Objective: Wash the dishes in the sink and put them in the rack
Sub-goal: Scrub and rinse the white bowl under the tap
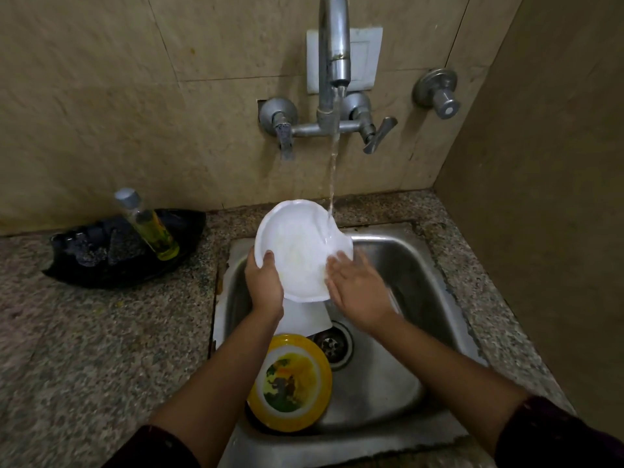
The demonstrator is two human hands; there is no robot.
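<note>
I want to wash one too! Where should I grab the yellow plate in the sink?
Probably its right rim, coming from the drain side. The yellow plate lies tilted against the sink's left wall, picture up, so only that edge has open room: thumb on top, fingers slid under.

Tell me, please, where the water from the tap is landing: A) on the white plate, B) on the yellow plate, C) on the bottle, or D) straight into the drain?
A: the stream falls onto the white plate, which the left hand holds by its rim while the right hand touches its face.
</note>
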